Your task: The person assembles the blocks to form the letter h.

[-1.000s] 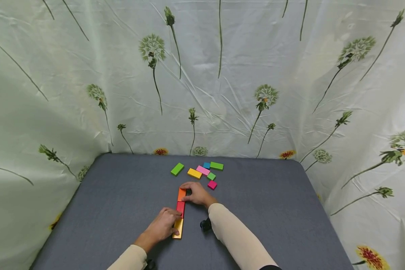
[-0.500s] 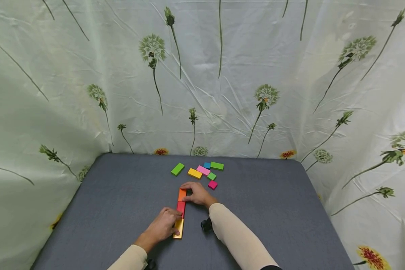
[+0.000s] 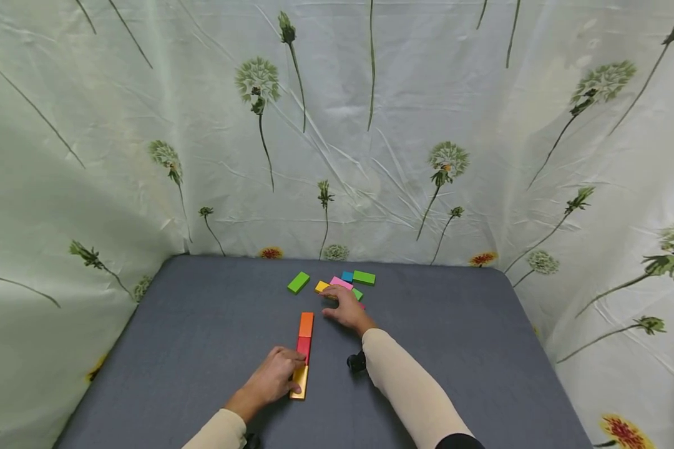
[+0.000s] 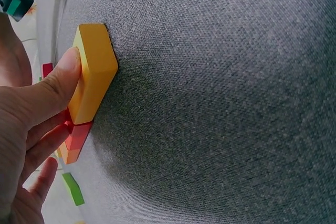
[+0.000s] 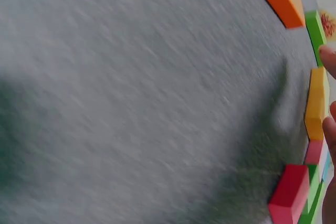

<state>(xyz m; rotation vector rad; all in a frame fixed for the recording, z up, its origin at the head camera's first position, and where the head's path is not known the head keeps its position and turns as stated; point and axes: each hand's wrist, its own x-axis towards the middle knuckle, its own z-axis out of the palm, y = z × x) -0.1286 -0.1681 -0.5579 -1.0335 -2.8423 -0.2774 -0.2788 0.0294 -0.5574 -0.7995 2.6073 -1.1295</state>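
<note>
Three blocks lie end to end in a straight row on the gray table point(image 3: 202, 324). The orange block point(image 3: 306, 324) is at the far end, the red block point(image 3: 303, 347) is in the middle, and the yellow block point(image 3: 299, 381) is nearest to the person.

The left hand point(image 3: 269, 376) holds the near end of the row. In the left wrist view its thumb point(image 4: 58, 82) presses on the side of the yellow block and its fingers curl around toward the red one, so it grips the row and keeps it from sliding.

The right hand point(image 3: 345, 307) is at the loose pile farther back. It lies over a small yellow block point(image 3: 321, 286) and a pink block point(image 3: 341, 282), with a blue block point(image 3: 346, 275) and two green blocks point(image 3: 363, 277) close by. I cannot tell if its fingers have closed on a block; the right wrist view is blurry.

The step in hand looks like picking one more block for the row. The next move calls for a firm pinch on just one block without bumping the others, then setting it flat against the orange end, straight in line, while the left hand keeps the row in place
</note>
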